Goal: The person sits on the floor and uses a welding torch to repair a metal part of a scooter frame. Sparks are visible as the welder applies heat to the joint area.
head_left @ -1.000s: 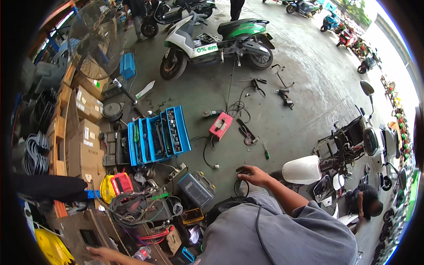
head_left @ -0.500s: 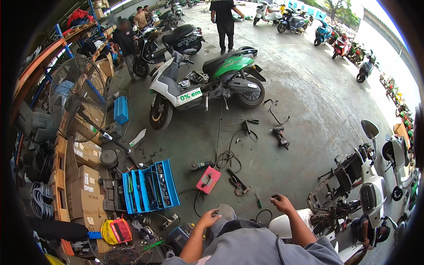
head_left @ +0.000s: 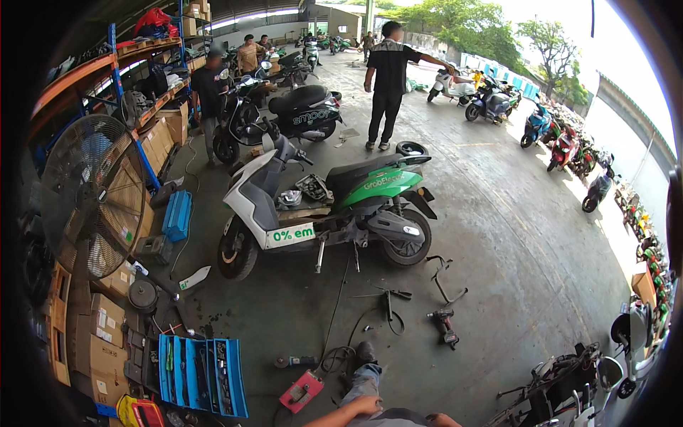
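My left hand (head_left: 366, 404) is low at the bottom centre, by my jeans-covered leg (head_left: 363, 381), fingers curled; what they hold, if anything, is hidden. My right hand (head_left: 442, 420) is cut off by the lower edge, fingers out of sight. Just left of my shoe (head_left: 366, 351) are a red metal box (head_left: 301, 391) with a cable and an angle grinder (head_left: 299, 361). A power drill (head_left: 445, 329), pliers (head_left: 389, 306) and bent metal tubing (head_left: 445, 292) lie on the floor (head_left: 509, 285). Ahead stands a white-and-green scooter (head_left: 327, 220).
A blue toolbox (head_left: 201, 376), pedestal fan (head_left: 92, 196), cartons (head_left: 99, 341) and shelving (head_left: 114, 50) line the left. A partly stripped scooter (head_left: 555, 391) is at lower right. A person in black (head_left: 386, 92) stands beyond the scooter; others are behind. Parked scooters (head_left: 562, 146) line the right.
My view has tilted up to the scooters and people. My hands now sit at the lower edge. My left hand, earlier low on the left, has moved to centre; a shoe now shows.
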The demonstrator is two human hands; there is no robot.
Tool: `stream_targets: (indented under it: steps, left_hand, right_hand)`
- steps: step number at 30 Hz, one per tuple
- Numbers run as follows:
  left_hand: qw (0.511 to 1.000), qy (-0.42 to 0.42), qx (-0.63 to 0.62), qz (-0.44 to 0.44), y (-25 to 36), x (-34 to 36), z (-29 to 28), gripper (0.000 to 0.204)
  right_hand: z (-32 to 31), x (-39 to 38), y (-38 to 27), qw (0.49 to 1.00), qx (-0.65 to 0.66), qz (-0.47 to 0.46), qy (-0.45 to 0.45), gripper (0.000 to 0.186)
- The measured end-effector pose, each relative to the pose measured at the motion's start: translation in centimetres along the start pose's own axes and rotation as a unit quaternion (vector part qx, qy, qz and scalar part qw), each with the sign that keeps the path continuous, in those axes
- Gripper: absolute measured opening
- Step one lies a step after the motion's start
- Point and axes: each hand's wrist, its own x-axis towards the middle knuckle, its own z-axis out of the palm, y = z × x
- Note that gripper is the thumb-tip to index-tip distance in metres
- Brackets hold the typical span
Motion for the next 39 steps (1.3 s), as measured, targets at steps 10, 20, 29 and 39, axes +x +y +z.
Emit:
stream_targets:
  steps: [10,20,29,39]
  left_hand:
    - [0.972,-0.14,0.166,-0.089,3.8,11.9,-12.8,0.026]
    - [0.963,0.057,-0.045,-0.259,6.1,16.6,-19.2,0.022]
    - [0.902,0.012,-0.115,-0.416,12.0,21.4,-19.0,0.027]
    - [0.876,-0.366,-0.269,-0.164,-0.2,31.5,-7.4,0.035]
  right_hand:
    - [-20.6,8.8,-10.9,0.993,0.04,0.031,0.11,0.031]
    - [-33.6,20.0,-20.6,0.983,-0.035,0.04,-0.176,0.04]
    - [-43.3,44.8,-15.9,0.934,-0.198,-0.022,-0.297,0.041]
    - [-27.4,75.1,-6.6,0.986,-0.149,0.017,-0.076,0.033]
